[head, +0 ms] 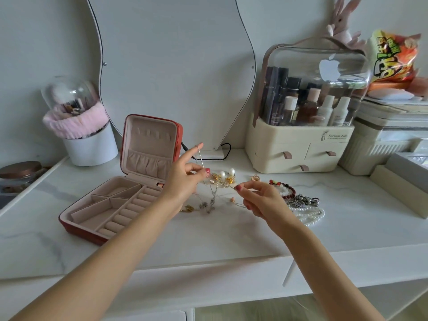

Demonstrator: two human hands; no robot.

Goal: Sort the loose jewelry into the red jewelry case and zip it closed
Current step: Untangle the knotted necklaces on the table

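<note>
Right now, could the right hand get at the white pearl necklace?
Probably yes. The right hand hovers just left of the pearl necklace with nothing between them, but its fingers pinch a thin chain, so it must let go first.

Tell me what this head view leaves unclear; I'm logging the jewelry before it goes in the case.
- Silver chain held between left hand and right hand: too thin to trace; its ends and each grip are unclear.
- Pearl necklace: partly behind the right hand.
- Red jewelry case: hinge corner hidden by the left hand.
</note>
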